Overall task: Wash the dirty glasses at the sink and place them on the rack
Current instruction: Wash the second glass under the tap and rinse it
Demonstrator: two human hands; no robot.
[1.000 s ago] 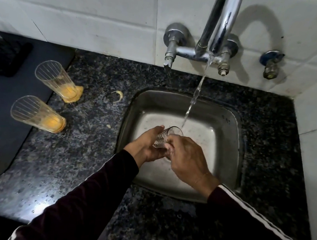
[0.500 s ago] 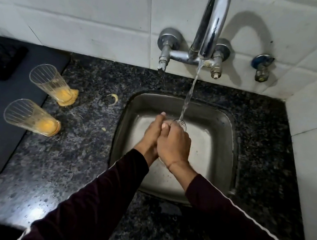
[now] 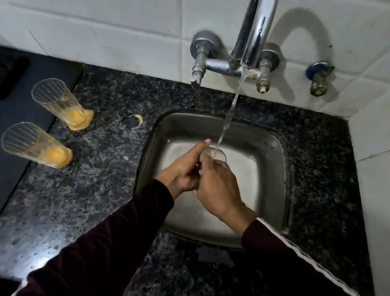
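Glass (image 3: 218, 155) under tap stream (image 3: 229, 113), over sink (image 3: 271, 171): rim only visible, body hidden by left hand (image 3: 184, 171) and right hand (image 3: 218, 187), both wrapped round it.

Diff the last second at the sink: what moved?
Both hands closed together round the glass and lifted it upright under the stream; the left hand and right hand grip it. The two dirty glasses on the counter and the running tap are unchanged.

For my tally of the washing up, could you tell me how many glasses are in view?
3. One glass is held under the running water over the sink; two dirty glasses stand on the counter to its left. None seems hidden.
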